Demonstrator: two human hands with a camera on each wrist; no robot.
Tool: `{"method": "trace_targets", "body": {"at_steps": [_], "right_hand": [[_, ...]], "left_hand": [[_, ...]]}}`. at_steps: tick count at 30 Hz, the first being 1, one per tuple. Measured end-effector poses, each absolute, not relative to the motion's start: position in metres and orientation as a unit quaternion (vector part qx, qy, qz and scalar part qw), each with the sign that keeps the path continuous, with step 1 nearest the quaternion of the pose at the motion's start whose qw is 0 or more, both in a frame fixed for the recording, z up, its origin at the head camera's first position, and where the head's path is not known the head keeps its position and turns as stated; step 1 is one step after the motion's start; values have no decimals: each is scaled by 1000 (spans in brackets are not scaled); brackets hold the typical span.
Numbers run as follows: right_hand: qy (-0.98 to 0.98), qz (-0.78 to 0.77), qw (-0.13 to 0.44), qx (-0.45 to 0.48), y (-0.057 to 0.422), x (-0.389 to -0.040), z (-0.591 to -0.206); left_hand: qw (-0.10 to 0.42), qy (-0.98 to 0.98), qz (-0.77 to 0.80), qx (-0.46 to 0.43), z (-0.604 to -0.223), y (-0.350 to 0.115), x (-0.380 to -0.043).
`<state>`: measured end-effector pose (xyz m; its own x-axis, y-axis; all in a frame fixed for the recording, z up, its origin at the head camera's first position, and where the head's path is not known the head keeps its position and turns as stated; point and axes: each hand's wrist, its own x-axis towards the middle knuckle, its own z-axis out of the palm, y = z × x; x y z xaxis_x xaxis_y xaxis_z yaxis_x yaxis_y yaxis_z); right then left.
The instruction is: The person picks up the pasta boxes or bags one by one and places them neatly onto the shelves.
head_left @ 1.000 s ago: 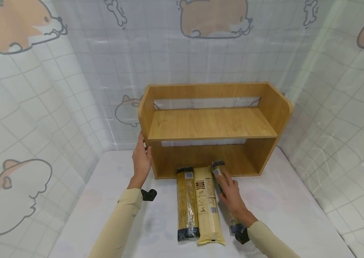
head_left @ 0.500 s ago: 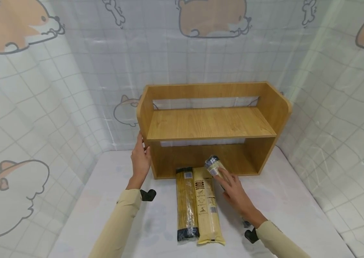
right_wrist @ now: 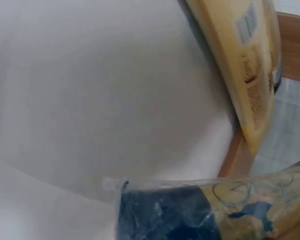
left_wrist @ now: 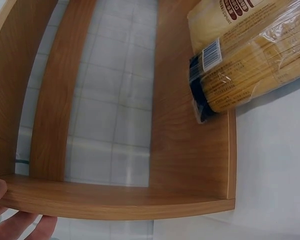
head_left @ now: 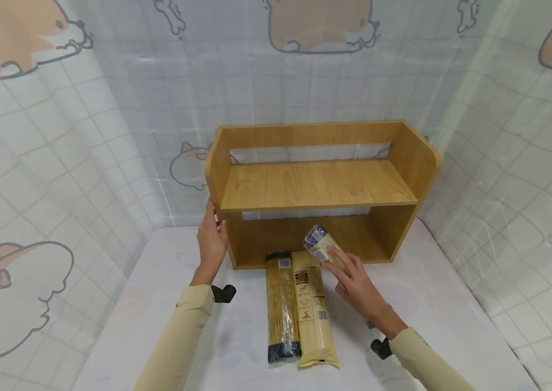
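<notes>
My left hand point(head_left: 212, 244) grips the left side panel of a small wooden shelf point(head_left: 320, 184), with the thumb on the panel's edge and the fingers around its outer face in the left wrist view. A blue-ended pack of spaghetti point(head_left: 319, 243) is in my right hand point(head_left: 360, 285), its far end raised and tilted toward the lower compartment. In the right wrist view the near blue end of this pack point(right_wrist: 170, 215) shows. Another blue-ended pack of spaghetti point(head_left: 283, 309) and a cream-yellow pack point(head_left: 312, 320) lie side by side, their far ends at the shelf's lower front edge.
The shelf stands on a white-covered table point(head_left: 168, 326) against the back. Tile-patterned curtains with cartoon animals, such as the back curtain point(head_left: 305, 87), enclose three sides. The shelf's right side panel point(head_left: 413, 184) rises beyond my right hand.
My right hand has lifted the pack of spaghetti off the table beside the cream-yellow pack and moved its far end up and left, toward the shelf. The left hand keeps its grip.
</notes>
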<state>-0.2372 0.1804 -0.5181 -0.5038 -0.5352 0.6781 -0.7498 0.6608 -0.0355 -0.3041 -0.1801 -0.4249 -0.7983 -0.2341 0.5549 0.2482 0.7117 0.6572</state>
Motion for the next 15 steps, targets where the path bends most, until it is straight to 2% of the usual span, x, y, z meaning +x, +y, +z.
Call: {"method": "trace_targets", "body": {"at_steps": [7, 15], "right_hand": [[-824, 165, 378, 388, 182, -240, -494], [-809, 171, 425, 367, 193, -254, -446]], "left_hand": [[316, -870, -379, 7, -427, -183, -302], [319, -871, -375, 2, -423, -178, -306]]}}
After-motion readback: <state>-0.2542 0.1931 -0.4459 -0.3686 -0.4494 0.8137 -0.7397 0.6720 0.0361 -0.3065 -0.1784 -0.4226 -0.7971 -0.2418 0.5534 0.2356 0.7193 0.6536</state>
